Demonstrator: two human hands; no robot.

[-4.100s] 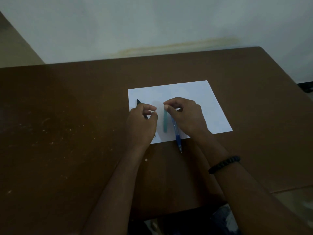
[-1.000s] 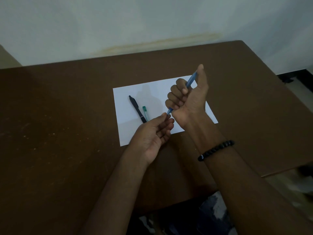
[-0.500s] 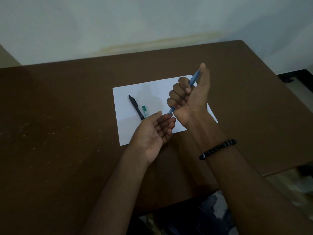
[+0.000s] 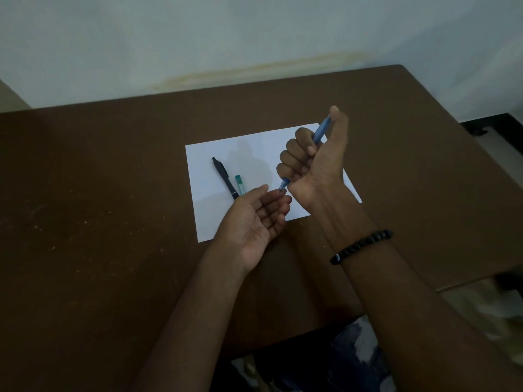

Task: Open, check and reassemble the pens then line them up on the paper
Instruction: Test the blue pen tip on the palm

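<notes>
A white sheet of paper lies on the brown table. My right hand is raised above it and grips a blue pen in a fist, thumb on the pen's top end, tip pointing down and left. My left hand is held palm up just below that tip, fingers relaxed, holding nothing; the tip is at its fingertips. A black pen lies slanted on the left part of the paper. Beside it lies a teal pen, its near end hidden behind my left hand.
The brown table is scuffed with pale specks on its left side. A pale wall stands right behind its far edge. The table's right edge drops to a light floor. A black bead bracelet circles my right wrist.
Four seconds ago both hands were down on the paper at the pens. Since then my right hand has lifted the blue pen. Over the last second both hands have hardly moved.
</notes>
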